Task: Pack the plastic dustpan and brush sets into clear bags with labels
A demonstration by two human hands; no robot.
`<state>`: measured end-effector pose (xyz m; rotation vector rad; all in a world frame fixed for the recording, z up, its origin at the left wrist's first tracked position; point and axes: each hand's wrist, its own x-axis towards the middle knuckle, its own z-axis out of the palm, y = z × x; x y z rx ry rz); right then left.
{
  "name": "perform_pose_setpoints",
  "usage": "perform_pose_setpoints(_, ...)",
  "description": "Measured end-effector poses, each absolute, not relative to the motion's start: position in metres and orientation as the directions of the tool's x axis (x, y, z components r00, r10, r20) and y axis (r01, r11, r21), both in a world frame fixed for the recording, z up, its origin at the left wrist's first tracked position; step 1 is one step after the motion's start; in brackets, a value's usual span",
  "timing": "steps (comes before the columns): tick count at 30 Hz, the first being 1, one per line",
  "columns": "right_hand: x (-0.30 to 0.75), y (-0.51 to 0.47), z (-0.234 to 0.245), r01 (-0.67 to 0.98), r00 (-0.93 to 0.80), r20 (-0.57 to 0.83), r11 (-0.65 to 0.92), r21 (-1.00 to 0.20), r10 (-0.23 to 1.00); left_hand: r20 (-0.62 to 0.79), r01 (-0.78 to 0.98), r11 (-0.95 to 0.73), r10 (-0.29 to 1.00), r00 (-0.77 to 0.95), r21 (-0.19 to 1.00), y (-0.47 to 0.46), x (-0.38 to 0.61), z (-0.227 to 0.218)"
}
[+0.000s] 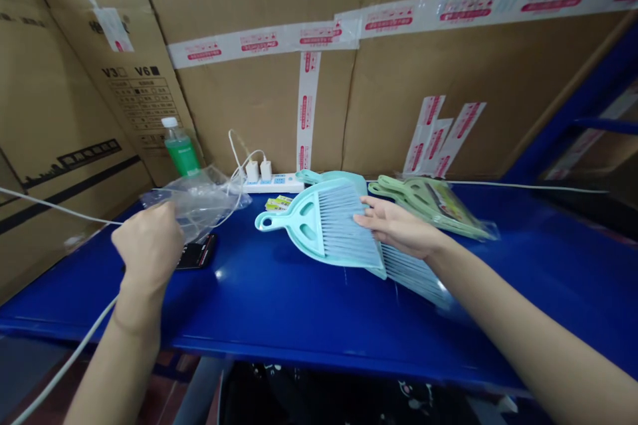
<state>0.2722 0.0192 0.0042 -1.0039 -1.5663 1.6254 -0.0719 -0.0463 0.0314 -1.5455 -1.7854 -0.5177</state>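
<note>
My left hand [148, 244] is closed on the edge of a clear plastic bag [199, 202] that lies on the blue table [279, 299]. Fingers of my right hand [399, 226] rest flat and stretched on the grey bristles of a light teal brush [326, 219], which lies in a matching teal dustpan [349, 180]. More grey bristles [413, 273] stick out under my right wrist.
A green dustpan set in clear wrap [438, 204] lies behind my right hand. A white power strip [266, 180] with chargers, a green bottle [180, 147] and a black phone [197, 254] sit at the left. Taped cardboard boxes [399, 80] wall the back. A white cable [60, 365] crosses the lower left.
</note>
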Motion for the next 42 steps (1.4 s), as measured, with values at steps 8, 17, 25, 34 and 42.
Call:
perform_pose_setpoints(8, 0.271, 0.02, -0.004, 0.068, -0.576, -0.126, -0.106, -0.992, 0.808, 0.222, 0.876, 0.291, 0.95, -0.219, -0.383, -0.038, -0.051, 0.036)
perform_pose_setpoints(17, 0.269, 0.021, -0.006, 0.081, -0.563, -0.125, -0.096, -0.992, 0.817, 0.353, 0.856, -0.507, 0.786, 0.508, -0.102, -0.035, -0.027, 0.013)
perform_pose_setpoints(25, 0.27, 0.01, 0.012, 0.553, -0.329, 0.242, 0.394, -0.734, 0.913, 0.373, 0.763, -0.636, 0.74, 0.56, 0.117, -0.033, -0.007, -0.005)
perform_pose_setpoints(34, 0.252, -0.027, 0.019, 0.641, -0.623, 0.45, 0.747, -0.175, 0.64, 0.437, 0.682, -0.723, 0.65, 0.621, 0.107, 0.0, 0.027, 0.013)
perform_pose_setpoints(42, 0.27, -0.001, 0.021, 0.908, -0.355, 0.446, 0.416, -0.043, 0.822, 0.38, 0.642, -0.748, 0.65, 0.658, 0.17, 0.065, 0.081, 0.029)
